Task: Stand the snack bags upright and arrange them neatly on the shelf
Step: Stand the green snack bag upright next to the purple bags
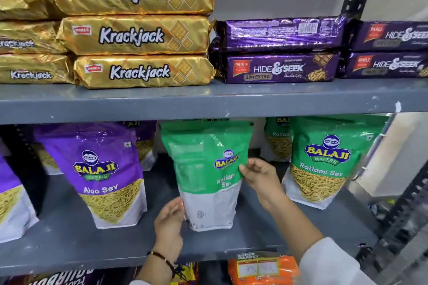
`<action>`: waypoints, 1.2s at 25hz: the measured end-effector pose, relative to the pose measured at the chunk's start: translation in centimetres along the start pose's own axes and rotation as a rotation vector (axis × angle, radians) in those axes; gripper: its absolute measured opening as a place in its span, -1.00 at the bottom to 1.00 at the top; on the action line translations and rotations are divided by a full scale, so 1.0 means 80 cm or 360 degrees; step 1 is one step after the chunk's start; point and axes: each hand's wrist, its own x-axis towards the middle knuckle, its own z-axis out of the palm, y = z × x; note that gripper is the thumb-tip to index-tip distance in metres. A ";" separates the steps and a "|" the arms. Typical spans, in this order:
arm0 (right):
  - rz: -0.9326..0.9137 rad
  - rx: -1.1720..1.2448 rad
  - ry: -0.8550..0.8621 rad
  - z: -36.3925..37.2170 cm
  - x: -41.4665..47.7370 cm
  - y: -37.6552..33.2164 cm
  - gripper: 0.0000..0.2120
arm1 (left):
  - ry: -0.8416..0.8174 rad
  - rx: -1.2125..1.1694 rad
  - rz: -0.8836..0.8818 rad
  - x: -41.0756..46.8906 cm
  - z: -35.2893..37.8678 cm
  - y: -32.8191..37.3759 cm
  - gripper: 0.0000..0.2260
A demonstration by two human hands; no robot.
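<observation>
On the far left of the lower shelf (pixel 69 247) a purple bag is cut off by the frame edge, and just right of it a purple Aloo Sev bag (pixel 104 176) stands upright, facing front. Right of that, mid-shelf, stands the green Ratlami Sev bag (pixel 203 169) now being handled; it is upright on its base but twisted, its printed back panel turned partly forward. The left hand (pixel 170 222) rests against its lower left edge, fingers loosely curved on the white base. The right hand (pixel 257 176) pinches the bag's right side seam at mid height. Further right another green Ratlami Sev bag (pixel 324 159) stands neatly, with one more behind it.

The bag looks light and soft, a crinkly glossy film over loose crisp contents, so it likely slips under a flat palm and buckles if squeezed. Holding the side seams or the stiffer bottom gusset seems safest; a hard grip on the middle could crush the sev.
</observation>
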 end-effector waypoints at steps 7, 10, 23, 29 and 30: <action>-0.0016 -0.0120 -0.0116 0.026 -0.046 -0.008 -0.85 | -0.0180 -0.0295 0.0025 -0.013 0.008 0.027 -0.75; 0.0061 -0.0174 -0.0283 0.033 -0.055 -0.016 -0.83 | 0.0053 -0.0413 0.0120 -0.045 0.012 0.027 -0.75; -0.0386 -0.0288 -0.0307 0.009 -0.066 0.001 -0.25 | -0.0109 0.0004 0.0063 -0.036 0.037 0.042 -0.83; -0.0281 0.0030 -0.0307 0.017 -0.045 0.013 -0.74 | -0.0649 0.0176 -0.0115 -0.062 0.053 0.079 -0.67; -0.0220 0.0162 -0.0360 0.013 -0.033 0.010 -0.75 | -0.0627 0.0143 -0.0084 -0.069 0.049 0.068 -0.65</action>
